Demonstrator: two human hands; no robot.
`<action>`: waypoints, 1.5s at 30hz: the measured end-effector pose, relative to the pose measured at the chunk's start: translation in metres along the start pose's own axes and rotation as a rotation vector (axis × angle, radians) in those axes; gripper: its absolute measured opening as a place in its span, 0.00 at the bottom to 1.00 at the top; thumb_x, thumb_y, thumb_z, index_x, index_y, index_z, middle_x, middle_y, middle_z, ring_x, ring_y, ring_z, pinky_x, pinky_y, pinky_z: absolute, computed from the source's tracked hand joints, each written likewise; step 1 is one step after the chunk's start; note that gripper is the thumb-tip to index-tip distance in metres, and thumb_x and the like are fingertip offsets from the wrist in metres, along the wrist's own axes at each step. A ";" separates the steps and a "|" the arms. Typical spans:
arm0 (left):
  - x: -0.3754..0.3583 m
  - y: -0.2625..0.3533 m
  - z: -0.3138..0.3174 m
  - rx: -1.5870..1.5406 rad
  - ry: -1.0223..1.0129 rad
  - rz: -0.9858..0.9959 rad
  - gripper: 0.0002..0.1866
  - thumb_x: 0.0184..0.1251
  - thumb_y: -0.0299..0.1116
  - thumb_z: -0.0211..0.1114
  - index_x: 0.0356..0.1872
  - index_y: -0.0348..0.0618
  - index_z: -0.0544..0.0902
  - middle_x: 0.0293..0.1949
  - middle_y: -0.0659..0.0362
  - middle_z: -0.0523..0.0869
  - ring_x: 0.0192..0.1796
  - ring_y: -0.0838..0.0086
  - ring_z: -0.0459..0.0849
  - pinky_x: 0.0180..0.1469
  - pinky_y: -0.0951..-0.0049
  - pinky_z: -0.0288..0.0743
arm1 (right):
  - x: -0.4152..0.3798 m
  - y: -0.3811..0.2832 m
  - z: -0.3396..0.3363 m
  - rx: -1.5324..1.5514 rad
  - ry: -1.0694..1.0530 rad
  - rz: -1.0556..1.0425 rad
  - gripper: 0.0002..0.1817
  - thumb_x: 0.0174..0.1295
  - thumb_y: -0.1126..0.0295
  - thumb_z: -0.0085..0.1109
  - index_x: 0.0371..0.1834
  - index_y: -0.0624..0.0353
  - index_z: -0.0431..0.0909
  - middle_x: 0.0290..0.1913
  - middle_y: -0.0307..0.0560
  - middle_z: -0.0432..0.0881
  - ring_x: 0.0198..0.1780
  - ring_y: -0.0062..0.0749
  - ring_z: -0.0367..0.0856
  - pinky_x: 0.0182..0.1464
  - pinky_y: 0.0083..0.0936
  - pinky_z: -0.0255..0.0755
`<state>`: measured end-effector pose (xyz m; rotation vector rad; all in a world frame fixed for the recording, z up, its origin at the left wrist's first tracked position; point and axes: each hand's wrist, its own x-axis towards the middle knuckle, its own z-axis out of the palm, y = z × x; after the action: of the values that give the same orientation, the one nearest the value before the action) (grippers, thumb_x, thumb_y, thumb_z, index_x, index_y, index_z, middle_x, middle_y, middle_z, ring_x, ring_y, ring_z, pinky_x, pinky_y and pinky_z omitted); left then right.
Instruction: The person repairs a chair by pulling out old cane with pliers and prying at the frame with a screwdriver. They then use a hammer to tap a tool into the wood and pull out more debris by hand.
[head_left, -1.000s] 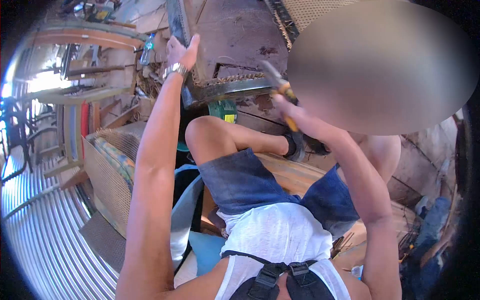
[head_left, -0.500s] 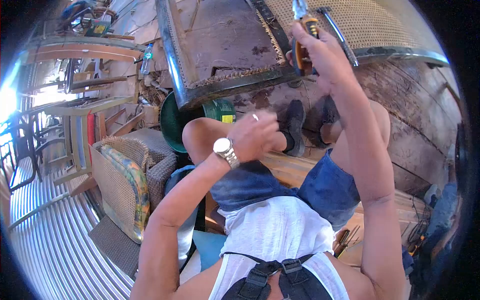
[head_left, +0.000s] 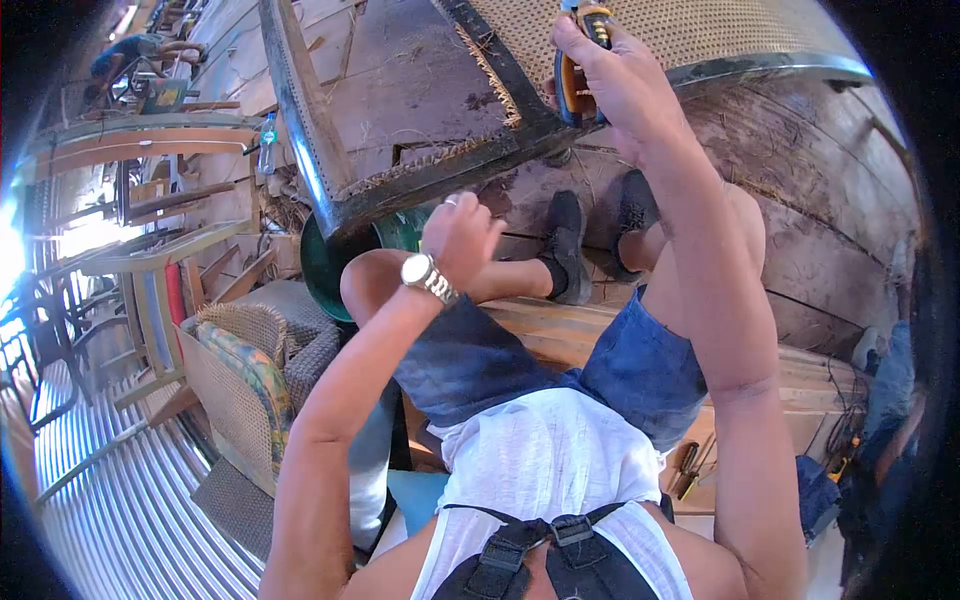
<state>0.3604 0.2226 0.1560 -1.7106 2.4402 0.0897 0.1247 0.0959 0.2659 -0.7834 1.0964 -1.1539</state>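
Note:
My right hand [head_left: 625, 85] is wrapped round pliers with yellow-and-black handles [head_left: 572, 85]; their jaws run out of the top of the view. It is over a dark wooden frame [head_left: 450, 160] beside a woven cane panel [head_left: 680, 35]. Frayed cane [head_left: 485, 70] lines the frame's other opening. My left hand [head_left: 462, 240], with a metal-band watch [head_left: 430, 278] on its wrist, has curled fingers at the frame's near bar. Its fingertips are hidden, and I cannot tell what they hold, if anything.
A green bucket [head_left: 322, 270] stands under the frame's near corner. To the left are a cane-backed seat [head_left: 235, 370], wooden furniture frames [head_left: 150, 250] and a plastic bottle [head_left: 268, 145]. Hand tools [head_left: 690, 470] lie near my right hip. A person [head_left: 130, 55] bends in the far left background.
My left hand has moved left and up to the frame's near bar. My right hand keeps the pliers. The whole view has shifted, pushing the pliers' jaws out of sight.

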 end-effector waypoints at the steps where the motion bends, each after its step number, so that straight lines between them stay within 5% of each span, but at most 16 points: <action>1: -0.003 0.005 -0.001 -0.145 -0.044 0.056 0.23 0.62 0.39 0.73 0.53 0.37 0.80 0.52 0.49 0.81 0.61 0.52 0.80 0.65 0.56 0.73 | 0.000 0.001 0.000 0.000 -0.020 -0.011 0.11 0.78 0.62 0.59 0.41 0.57 0.77 0.26 0.40 0.78 0.22 0.26 0.78 0.24 0.26 0.69; 4: 0.017 0.004 0.004 -0.097 0.354 0.059 0.34 0.57 0.40 0.78 0.63 0.36 0.76 0.63 0.46 0.77 0.69 0.49 0.74 0.70 0.51 0.68 | -0.001 0.004 -0.001 -0.019 -0.024 -0.040 0.11 0.78 0.62 0.59 0.41 0.57 0.77 0.24 0.40 0.78 0.21 0.26 0.77 0.24 0.25 0.69; 9: 0.077 -0.013 0.019 -0.075 0.442 -0.076 0.39 0.54 0.38 0.81 0.65 0.37 0.74 0.65 0.47 0.75 0.70 0.49 0.74 0.71 0.51 0.68 | 0.001 0.005 -0.001 -0.003 -0.006 -0.068 0.11 0.77 0.61 0.59 0.40 0.57 0.77 0.25 0.39 0.78 0.22 0.25 0.77 0.24 0.25 0.69; 11: 0.094 -0.012 0.027 -0.079 0.163 -0.101 0.22 0.61 0.35 0.75 0.53 0.38 0.81 0.53 0.51 0.81 0.61 0.54 0.80 0.62 0.54 0.74 | 0.002 0.003 -0.001 -0.012 0.028 -0.057 0.11 0.77 0.62 0.59 0.40 0.57 0.77 0.25 0.39 0.78 0.22 0.25 0.77 0.24 0.25 0.69; 14: 0.085 0.001 0.048 0.109 0.351 -0.048 0.07 0.67 0.32 0.67 0.39 0.41 0.83 0.43 0.54 0.82 0.53 0.57 0.81 0.56 0.57 0.75 | 0.006 0.006 -0.004 0.003 0.025 -0.062 0.11 0.78 0.62 0.59 0.41 0.58 0.77 0.26 0.39 0.78 0.22 0.25 0.78 0.24 0.25 0.69; 15: 0.072 0.009 0.040 0.120 0.342 0.015 0.07 0.70 0.29 0.60 0.34 0.42 0.85 0.42 0.54 0.82 0.49 0.56 0.83 0.50 0.55 0.79 | 0.005 0.005 -0.004 0.006 0.024 -0.062 0.11 0.78 0.62 0.59 0.41 0.58 0.77 0.26 0.39 0.78 0.22 0.25 0.78 0.24 0.25 0.69; 17: 0.031 0.044 0.038 -0.171 -0.106 0.022 0.07 0.66 0.34 0.66 0.35 0.42 0.85 0.36 0.50 0.83 0.39 0.55 0.88 0.39 0.49 0.83 | 0.004 0.002 -0.004 -0.022 0.004 -0.054 0.12 0.78 0.62 0.58 0.41 0.59 0.77 0.26 0.39 0.78 0.22 0.25 0.77 0.24 0.25 0.70; 20: -0.015 0.051 0.075 -0.276 -0.207 0.379 0.11 0.60 0.39 0.73 0.37 0.44 0.86 0.36 0.52 0.85 0.41 0.53 0.88 0.43 0.52 0.83 | -0.005 -0.006 -0.006 -0.053 -0.051 -0.054 0.12 0.78 0.62 0.57 0.40 0.59 0.78 0.26 0.39 0.78 0.21 0.25 0.77 0.24 0.26 0.70; 22: -0.019 0.049 0.038 -0.352 -0.100 0.351 0.13 0.58 0.39 0.75 0.39 0.45 0.87 0.35 0.52 0.85 0.42 0.52 0.87 0.45 0.53 0.81 | -0.005 0.003 -0.009 -0.080 -0.050 -0.057 0.13 0.79 0.61 0.57 0.40 0.59 0.78 0.26 0.39 0.78 0.22 0.25 0.77 0.24 0.25 0.70; 24: -0.006 0.025 0.018 -0.466 0.296 0.089 0.13 0.59 0.36 0.77 0.40 0.42 0.87 0.39 0.52 0.87 0.44 0.52 0.87 0.49 0.54 0.80 | -0.005 0.013 -0.016 -0.117 -0.050 -0.068 0.14 0.79 0.61 0.56 0.39 0.60 0.78 0.26 0.40 0.79 0.23 0.25 0.78 0.25 0.25 0.70; 26: 0.020 -0.027 -0.019 -0.339 0.586 0.032 0.15 0.62 0.37 0.78 0.44 0.40 0.87 0.47 0.48 0.90 0.52 0.51 0.88 0.57 0.56 0.81 | -0.006 0.032 -0.031 -0.270 -0.070 -0.080 0.23 0.74 0.50 0.64 0.51 0.62 0.81 0.33 0.44 0.85 0.31 0.26 0.87 0.35 0.22 0.79; 30: 0.073 -0.161 -0.062 0.011 0.751 -0.269 0.34 0.63 0.54 0.77 0.60 0.35 0.83 0.61 0.38 0.83 0.66 0.48 0.81 0.68 0.52 0.74 | -0.014 0.060 -0.056 -0.337 -0.150 0.068 0.23 0.75 0.51 0.63 0.50 0.64 0.80 0.29 0.43 0.84 0.28 0.26 0.86 0.32 0.22 0.80; 32: 0.099 -0.233 -0.054 -0.038 0.407 -0.597 0.55 0.58 0.70 0.73 0.75 0.36 0.68 0.76 0.36 0.67 0.76 0.44 0.70 0.75 0.48 0.68 | -0.020 0.091 -0.071 -0.293 -0.389 0.261 0.22 0.77 0.51 0.61 0.54 0.62 0.78 0.29 0.42 0.84 0.30 0.28 0.88 0.35 0.24 0.83; 35: 0.110 -0.249 -0.041 0.148 0.188 -0.759 0.70 0.47 0.80 0.72 0.81 0.36 0.57 0.78 0.32 0.62 0.77 0.38 0.68 0.78 0.47 0.63 | -0.047 0.128 -0.083 -0.014 -0.496 0.647 0.22 0.79 0.52 0.57 0.67 0.54 0.75 0.29 0.42 0.85 0.34 0.32 0.91 0.36 0.29 0.84; 38: 0.114 -0.255 -0.041 0.072 0.183 -0.763 0.73 0.44 0.79 0.73 0.83 0.37 0.53 0.80 0.34 0.57 0.77 0.36 0.66 0.78 0.43 0.63 | -0.061 0.152 -0.080 0.077 -0.541 0.862 0.26 0.80 0.48 0.53 0.70 0.54 0.72 0.33 0.48 0.89 0.47 0.45 0.93 0.43 0.40 0.88; 45: 0.116 -0.259 -0.037 0.078 0.173 -0.777 0.73 0.45 0.80 0.71 0.83 0.40 0.50 0.81 0.34 0.53 0.79 0.36 0.64 0.76 0.40 0.65 | -0.052 0.194 -0.040 0.434 -0.752 1.012 0.28 0.79 0.43 0.49 0.66 0.55 0.69 0.44 0.55 0.91 0.52 0.49 0.91 0.54 0.56 0.87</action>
<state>0.5612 0.0211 0.1844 -2.5613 1.6656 -0.2501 0.1449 0.1976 0.0895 -0.1876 0.4356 -0.1549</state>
